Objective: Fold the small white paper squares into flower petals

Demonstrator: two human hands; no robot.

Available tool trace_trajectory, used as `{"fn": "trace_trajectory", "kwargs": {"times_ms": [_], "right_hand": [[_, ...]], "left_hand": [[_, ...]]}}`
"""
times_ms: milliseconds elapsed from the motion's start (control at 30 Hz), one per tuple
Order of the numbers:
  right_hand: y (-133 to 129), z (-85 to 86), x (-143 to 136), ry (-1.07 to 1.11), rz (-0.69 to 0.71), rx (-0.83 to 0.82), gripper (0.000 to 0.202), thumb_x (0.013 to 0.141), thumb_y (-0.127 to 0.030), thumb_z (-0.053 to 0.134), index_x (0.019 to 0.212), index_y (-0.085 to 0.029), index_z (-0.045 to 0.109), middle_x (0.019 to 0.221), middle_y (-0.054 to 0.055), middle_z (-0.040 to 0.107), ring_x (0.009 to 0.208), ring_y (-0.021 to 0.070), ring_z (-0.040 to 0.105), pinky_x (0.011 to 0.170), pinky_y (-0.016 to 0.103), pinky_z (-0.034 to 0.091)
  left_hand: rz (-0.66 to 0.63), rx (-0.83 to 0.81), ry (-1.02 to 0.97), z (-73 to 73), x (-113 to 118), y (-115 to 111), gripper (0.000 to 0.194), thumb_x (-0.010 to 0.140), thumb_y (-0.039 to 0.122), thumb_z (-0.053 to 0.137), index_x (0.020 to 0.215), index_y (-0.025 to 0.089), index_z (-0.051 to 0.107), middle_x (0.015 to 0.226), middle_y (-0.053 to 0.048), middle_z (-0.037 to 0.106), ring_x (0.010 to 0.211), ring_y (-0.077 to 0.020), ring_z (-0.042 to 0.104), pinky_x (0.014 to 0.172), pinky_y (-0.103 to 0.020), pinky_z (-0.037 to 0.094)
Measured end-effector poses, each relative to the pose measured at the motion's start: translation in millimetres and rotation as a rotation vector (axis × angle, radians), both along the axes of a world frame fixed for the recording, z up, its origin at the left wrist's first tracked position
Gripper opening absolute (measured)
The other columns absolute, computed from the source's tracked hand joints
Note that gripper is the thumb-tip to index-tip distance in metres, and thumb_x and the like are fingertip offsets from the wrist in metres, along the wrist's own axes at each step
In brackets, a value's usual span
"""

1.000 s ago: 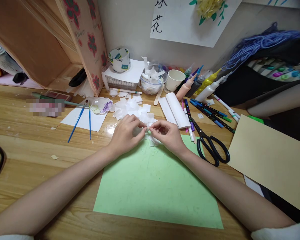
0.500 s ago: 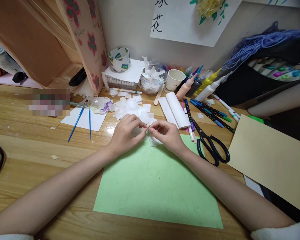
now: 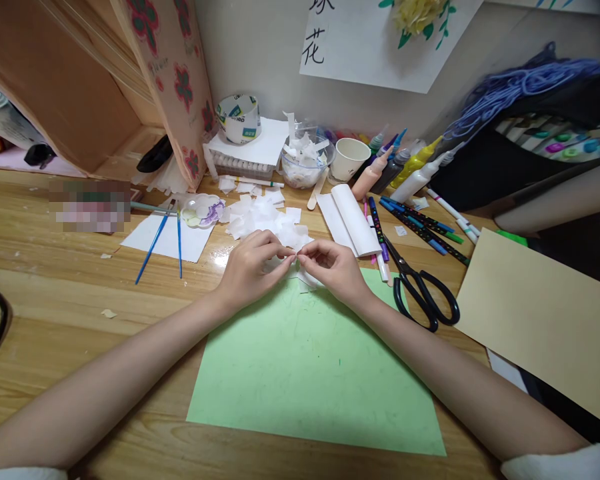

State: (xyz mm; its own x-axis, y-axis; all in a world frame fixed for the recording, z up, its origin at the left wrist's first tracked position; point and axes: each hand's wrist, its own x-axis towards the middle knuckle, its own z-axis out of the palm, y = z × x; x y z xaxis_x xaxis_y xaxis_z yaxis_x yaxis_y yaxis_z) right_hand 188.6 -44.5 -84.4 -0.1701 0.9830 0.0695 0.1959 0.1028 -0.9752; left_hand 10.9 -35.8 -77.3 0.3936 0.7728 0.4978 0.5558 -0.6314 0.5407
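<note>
My left hand (image 3: 260, 265) and my right hand (image 3: 334, 270) meet fingertip to fingertip over the far edge of a green sheet of paper (image 3: 310, 373). Both are closed in a pinch on a small piece of white tissue paper, mostly hidden by the fingers. Under and just behind the fingertips lie a few white paper pieces (image 3: 307, 283). A pile of white paper squares (image 3: 260, 217) spreads on the table beyond my left hand. To the right of my right hand rests a folded white paper roll (image 3: 357, 220).
Black-handled scissors (image 3: 423, 293) lie right of the green sheet, near a tan sheet (image 3: 545, 320). Several markers (image 3: 425, 230) and paint bottles (image 3: 375, 173) stand or lie behind. Further back are a paper cup (image 3: 349, 160), a bowl of scraps (image 3: 305, 160) and a tape roll (image 3: 239, 119). Paintbrushes (image 3: 155, 243) lie left.
My fingertips have shifted very slightly at the pinch, and less of the white piece shows between them. Everything else stays in place.
</note>
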Motion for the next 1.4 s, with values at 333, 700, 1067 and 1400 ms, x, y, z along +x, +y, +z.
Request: {"fn": "trace_trajectory", "kwargs": {"times_ms": [333, 700, 1067, 1400], "right_hand": [[0.2, 0.4, -0.6, -0.005, 0.004, 0.009, 0.013, 0.073, -0.028, 0.065, 0.076, -0.016, 0.063, 0.072, 0.003, 0.062, 0.063, 0.0126, 0.051, 0.059, 0.026, 0.042], [0.0, -0.7, 0.3, -0.003, 0.013, 0.002, 0.009, 0.072, -0.023, 0.064, 0.076, -0.016, 0.063, 0.071, 0.002, 0.06, 0.063, 0.012, 0.05, 0.058, 0.026, 0.04], [0.4, -1.1, 0.1, 0.022, 0.013, -0.018, 0.008, 0.072, -0.022, 0.064, 0.076, -0.015, 0.062, 0.072, 0.002, 0.06, 0.063, 0.0117, 0.049, 0.058, 0.026, 0.039], [0.0, 0.2, 0.5, 0.028, 0.025, -0.016, 0.008, 0.074, -0.023, 0.063, 0.075, -0.015, 0.062, 0.071, 0.002, 0.059, 0.064, 0.0121, 0.049, 0.059, 0.026, 0.038]], "left_hand": [[-0.001, -0.008, -0.002, 0.9, 1.1, -0.3, 0.015, 0.084, 0.026, 0.056, 0.084, 0.018, 0.069, 0.074, -0.004, 0.06, 0.071, -0.0134, 0.054, 0.064, -0.026, 0.043], [-0.009, 0.0, -0.008, 0.5, 0.5, -1.1, 0.015, 0.084, 0.026, 0.056, 0.082, 0.018, 0.069, 0.073, -0.003, 0.059, 0.071, -0.0133, 0.054, 0.064, -0.026, 0.042], [-0.014, 0.015, -0.024, -1.1, 0.3, 0.4, 0.013, 0.083, 0.024, 0.058, 0.082, 0.017, 0.069, 0.072, -0.003, 0.059, 0.069, -0.0126, 0.053, 0.063, -0.025, 0.041], [-0.021, -0.005, -0.014, -0.4, 0.4, -0.4, 0.014, 0.083, 0.025, 0.057, 0.082, 0.017, 0.069, 0.073, -0.003, 0.059, 0.07, -0.0128, 0.054, 0.063, -0.025, 0.041]]}}
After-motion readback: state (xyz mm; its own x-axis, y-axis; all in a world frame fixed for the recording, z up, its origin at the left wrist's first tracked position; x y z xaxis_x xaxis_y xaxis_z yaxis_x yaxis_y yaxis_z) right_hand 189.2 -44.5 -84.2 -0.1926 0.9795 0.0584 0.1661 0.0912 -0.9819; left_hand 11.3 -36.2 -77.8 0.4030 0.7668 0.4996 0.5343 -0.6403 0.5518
